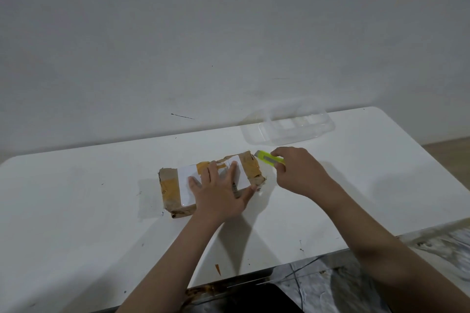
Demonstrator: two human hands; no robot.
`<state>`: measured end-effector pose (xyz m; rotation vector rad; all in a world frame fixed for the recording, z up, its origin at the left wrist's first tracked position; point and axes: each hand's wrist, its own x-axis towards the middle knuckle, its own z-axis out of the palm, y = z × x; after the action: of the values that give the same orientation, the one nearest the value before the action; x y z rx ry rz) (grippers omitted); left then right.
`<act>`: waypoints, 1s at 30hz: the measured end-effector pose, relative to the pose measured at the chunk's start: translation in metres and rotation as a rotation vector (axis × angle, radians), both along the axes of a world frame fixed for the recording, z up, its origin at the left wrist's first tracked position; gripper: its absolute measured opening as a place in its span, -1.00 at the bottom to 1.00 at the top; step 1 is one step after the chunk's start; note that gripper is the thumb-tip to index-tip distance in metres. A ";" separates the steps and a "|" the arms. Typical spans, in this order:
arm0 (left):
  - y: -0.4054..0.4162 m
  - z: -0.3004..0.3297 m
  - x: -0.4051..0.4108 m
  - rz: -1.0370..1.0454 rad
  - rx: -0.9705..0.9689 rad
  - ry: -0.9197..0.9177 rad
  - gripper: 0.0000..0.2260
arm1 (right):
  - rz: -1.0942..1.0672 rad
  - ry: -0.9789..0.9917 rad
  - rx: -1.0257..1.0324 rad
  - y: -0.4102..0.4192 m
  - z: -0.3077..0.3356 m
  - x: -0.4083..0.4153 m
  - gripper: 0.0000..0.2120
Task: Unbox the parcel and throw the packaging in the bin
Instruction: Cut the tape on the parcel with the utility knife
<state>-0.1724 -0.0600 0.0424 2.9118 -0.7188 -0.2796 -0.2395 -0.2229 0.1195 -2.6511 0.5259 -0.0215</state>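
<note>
A flat brown parcel (173,187) wrapped in brown and orange tape, with a white label on top, lies in the middle of the white table (76,211). My left hand (221,193) presses flat on the parcel's top with fingers spread. My right hand (297,173) grips a yellow-green utility knife (268,158) just right of the parcel. The knife's tip touches the parcel's far right corner. No bin is in view.
A clear plastic container (290,126) stands at the table's back right, near the wall. A small orange scrap (217,269) lies near the table's front edge. A dark object (254,297) sits below the front edge, over a patterned floor.
</note>
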 end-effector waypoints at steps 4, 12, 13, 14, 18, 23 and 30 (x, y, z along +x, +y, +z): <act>-0.001 0.000 0.000 0.004 -0.005 0.004 -0.27 | 0.009 0.073 -0.027 0.005 -0.007 0.005 -0.76; -0.003 -0.002 -0.001 0.037 -0.004 -0.027 -0.27 | 0.108 0.256 -0.155 0.015 0.007 0.010 -0.76; -0.003 -0.002 -0.001 0.038 0.002 -0.029 -0.27 | 0.113 0.273 -0.148 0.014 0.010 0.011 -0.75; -0.004 -0.001 -0.001 0.036 0.010 -0.033 -0.27 | 0.116 0.287 -0.134 0.013 0.014 0.012 -0.73; -0.004 0.000 -0.001 0.035 0.037 -0.011 -0.26 | 0.125 0.343 -0.054 0.001 0.028 0.011 -0.70; -0.003 0.000 -0.002 0.029 0.001 -0.025 -0.25 | 0.121 0.352 -0.004 -0.004 0.032 0.004 -0.71; -0.002 0.001 -0.002 0.017 -0.010 -0.014 -0.24 | 0.130 0.347 0.029 -0.009 0.029 0.001 -0.70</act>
<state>-0.1743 -0.0616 0.0432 2.9120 -0.6945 -0.2531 -0.2389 -0.2324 0.1489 -2.6659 0.4554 0.4879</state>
